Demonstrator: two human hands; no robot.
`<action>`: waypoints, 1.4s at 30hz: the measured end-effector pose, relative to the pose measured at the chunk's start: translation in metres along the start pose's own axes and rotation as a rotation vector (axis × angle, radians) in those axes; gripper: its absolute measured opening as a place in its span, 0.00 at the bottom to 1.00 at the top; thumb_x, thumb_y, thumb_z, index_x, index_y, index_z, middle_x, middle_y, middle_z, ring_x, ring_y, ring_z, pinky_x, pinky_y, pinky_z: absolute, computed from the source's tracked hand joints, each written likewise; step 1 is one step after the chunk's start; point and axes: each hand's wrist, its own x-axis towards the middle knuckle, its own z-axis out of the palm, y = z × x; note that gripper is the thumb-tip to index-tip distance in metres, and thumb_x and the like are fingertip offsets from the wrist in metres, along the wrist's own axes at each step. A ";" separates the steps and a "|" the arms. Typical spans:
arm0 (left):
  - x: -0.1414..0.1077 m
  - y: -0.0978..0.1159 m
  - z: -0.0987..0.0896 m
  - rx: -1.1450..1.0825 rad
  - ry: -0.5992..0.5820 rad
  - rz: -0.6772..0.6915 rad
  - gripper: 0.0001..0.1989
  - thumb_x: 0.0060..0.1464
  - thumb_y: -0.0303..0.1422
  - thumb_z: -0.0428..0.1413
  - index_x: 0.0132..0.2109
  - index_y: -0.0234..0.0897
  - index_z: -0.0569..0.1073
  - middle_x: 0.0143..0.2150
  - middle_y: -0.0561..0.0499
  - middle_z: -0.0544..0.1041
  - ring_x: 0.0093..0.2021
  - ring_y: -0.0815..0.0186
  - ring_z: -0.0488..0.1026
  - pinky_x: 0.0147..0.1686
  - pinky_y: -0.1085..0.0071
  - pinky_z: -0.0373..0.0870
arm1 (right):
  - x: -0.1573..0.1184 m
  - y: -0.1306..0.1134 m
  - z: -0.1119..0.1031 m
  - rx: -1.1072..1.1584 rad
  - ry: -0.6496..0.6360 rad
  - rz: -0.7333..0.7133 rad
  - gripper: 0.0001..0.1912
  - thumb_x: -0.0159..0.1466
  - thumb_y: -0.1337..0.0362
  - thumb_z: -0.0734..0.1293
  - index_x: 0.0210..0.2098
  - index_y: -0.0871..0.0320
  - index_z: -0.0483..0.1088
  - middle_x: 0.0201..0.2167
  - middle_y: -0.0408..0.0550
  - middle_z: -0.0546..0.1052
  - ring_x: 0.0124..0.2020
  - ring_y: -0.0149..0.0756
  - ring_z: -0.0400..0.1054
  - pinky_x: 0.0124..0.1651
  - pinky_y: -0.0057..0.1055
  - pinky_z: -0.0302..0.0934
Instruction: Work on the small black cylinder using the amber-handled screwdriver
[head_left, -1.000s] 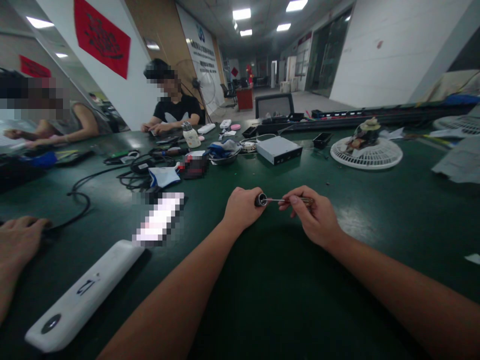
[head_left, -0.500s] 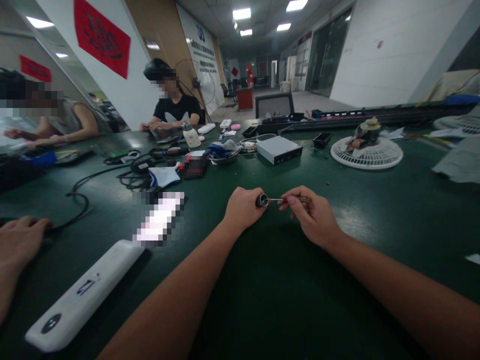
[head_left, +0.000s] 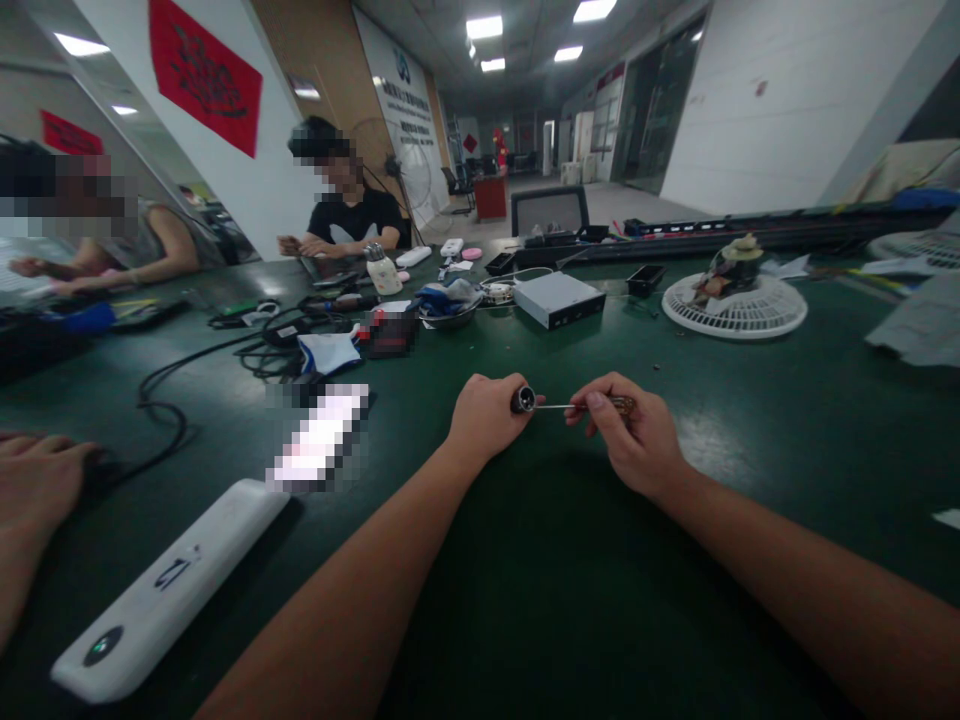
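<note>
"What does the left hand (head_left: 484, 418) hold?"

"It closes around a small round metal connector (head_left: 523, 400), which shows at the hand's right edge."

"And the right hand (head_left: 634, 435)?"

"It pinches a thin screwdriver (head_left: 589, 406) by its brown handle, and the steel shaft reaches the connector."

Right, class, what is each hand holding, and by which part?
Left hand: a metal connector, by its body. Right hand: a small screwdriver, by its handle.
</note>
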 end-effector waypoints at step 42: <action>0.001 -0.001 0.000 -0.017 -0.017 0.049 0.12 0.62 0.42 0.56 0.34 0.39 0.73 0.29 0.51 0.79 0.30 0.62 0.73 0.38 0.64 0.63 | 0.001 0.001 0.001 -0.019 -0.056 0.051 0.12 0.73 0.58 0.61 0.40 0.57 0.72 0.31 0.47 0.80 0.30 0.34 0.74 0.33 0.33 0.66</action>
